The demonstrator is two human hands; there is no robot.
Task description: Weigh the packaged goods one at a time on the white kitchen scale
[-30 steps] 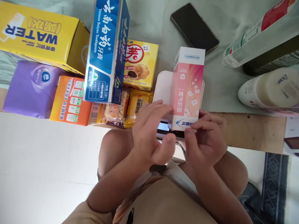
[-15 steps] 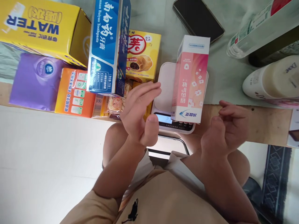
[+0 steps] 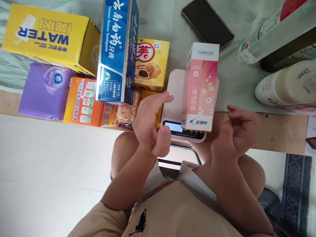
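A pink and white toothpaste box (image 3: 200, 89) rests on a white kitchen scale (image 3: 174, 95), covering the right part of its platform and some of its buttons. The scale's display (image 3: 173, 126) is lit, but its figures are too faint to read. My left hand (image 3: 151, 123) hovers left of the scale with its fingers stretched out and nothing in it. To the right of the box, my right hand (image 3: 235, 131) is raised with its fingers partly curled and apart, holding nothing. Neither hand touches the toothpaste box.
On the left are a yellow WATER carton (image 3: 49, 39), a purple tissue pack (image 3: 45, 92), an orange pack (image 3: 84, 102), a blue toothpaste box (image 3: 115, 49) and a yellow pastry box (image 3: 153, 64). A phone (image 3: 207, 23) lies behind; a white Dove bottle (image 3: 283, 84) is at right.
The view has shifted slightly, so the items on the left appear further right and lower. My left hand appears slightly further right; both hands keep nearly the same pose.
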